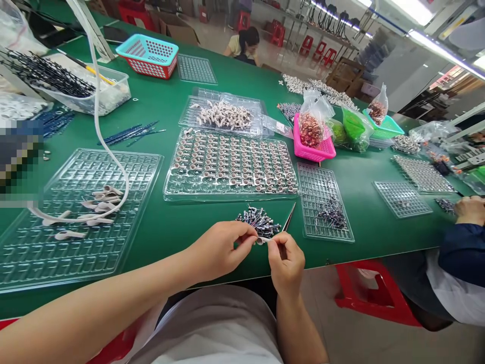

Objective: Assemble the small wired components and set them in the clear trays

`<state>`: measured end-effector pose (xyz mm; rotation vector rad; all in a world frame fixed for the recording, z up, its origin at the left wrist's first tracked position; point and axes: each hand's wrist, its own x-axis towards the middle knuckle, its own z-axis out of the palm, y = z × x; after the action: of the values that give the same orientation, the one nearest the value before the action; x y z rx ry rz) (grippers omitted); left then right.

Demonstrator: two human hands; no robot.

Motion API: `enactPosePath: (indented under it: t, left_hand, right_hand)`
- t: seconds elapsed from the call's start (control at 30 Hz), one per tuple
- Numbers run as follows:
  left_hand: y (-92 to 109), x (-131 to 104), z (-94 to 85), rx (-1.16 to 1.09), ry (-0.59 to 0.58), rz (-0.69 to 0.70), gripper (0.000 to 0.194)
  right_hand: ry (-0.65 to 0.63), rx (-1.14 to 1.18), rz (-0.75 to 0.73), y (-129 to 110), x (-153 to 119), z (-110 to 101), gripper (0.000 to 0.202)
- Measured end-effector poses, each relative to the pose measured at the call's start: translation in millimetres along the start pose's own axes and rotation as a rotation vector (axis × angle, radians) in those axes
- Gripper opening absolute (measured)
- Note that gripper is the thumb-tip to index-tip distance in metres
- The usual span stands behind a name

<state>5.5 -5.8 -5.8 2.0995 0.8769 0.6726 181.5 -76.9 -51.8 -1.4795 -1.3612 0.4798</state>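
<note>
Between my two hands is a small white earbud shell (262, 241), with a round end and a short stem. My left hand (223, 248) pinches its round end with thumb and forefinger. My right hand (287, 260) has its stem end between thumb and curled fingers. Metal tweezers (289, 216) point up and away from behind my right hand; whether the fingers grip them is hidden. Just beyond the shell lies a pile of small dark wired parts (259, 221). Farther back, a clear tray (193, 190) holds rows of similar shells, some slots in its front row being bare.
Loose shells lie on a stacked tray (185, 119). A white cable (96, 101) arches over the left tray (76, 268). Right of me are a tray with dark parts (308, 192) and a pink basket (316, 152). A co-worker's hand (470, 209) is at far right.
</note>
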Motion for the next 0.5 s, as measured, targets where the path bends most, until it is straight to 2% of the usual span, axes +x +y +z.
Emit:
enactPosePath:
  t: [0.17,0.27,0.4,0.5]
  left_hand:
    - [3,4,-3.1,-0.006,-0.020,-0.108,0.021]
    - [10,4,-14.1,0.063,-0.024,-0.192,0.020]
    - [13,-8,-45.9,0.174,0.010,-0.261,0.021]
    - [3,-33,-80.7,0.320,0.150,-0.368,0.026]
  right_hand:
    - [-0.007,-0.015,0.002,0,1,0,0.018]
    - [-0.011,-0.028,0.019,0,2,-3,0.018]
    - [0.001,-0.024,0.060,2,1,-5,0.021]
    - [0.021,0.017,0.135,2,0,-4,0.026]
